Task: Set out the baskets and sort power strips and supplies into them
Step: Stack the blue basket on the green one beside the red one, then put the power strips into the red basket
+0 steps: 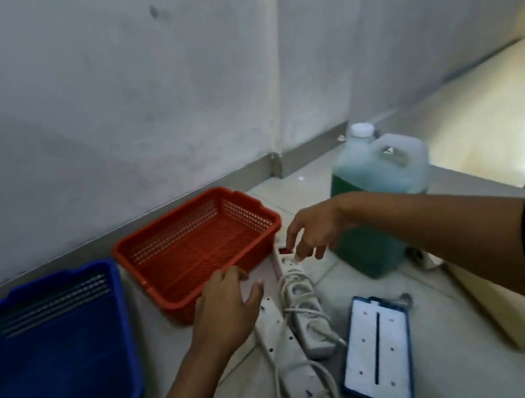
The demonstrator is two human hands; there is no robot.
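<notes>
**Strips lie just right of the red basket**

Two white strips (295, 318) lie side by side on the floor, long axes running away from the viewer, far ends beside the red basket (197, 244). The right hand (315, 230) hovers over the far end, fingers spread, holding nothing. The left hand (227, 305), open, rests nearer, at the basket's rim. A blue basket (47, 356) sits further left.

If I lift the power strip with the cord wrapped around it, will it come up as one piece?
Probably mostly: the wrapped power strip looks rigid, and its cord loops around the body. The loops look slack, so some may slip and dangle. Likely light for its size.
</notes>
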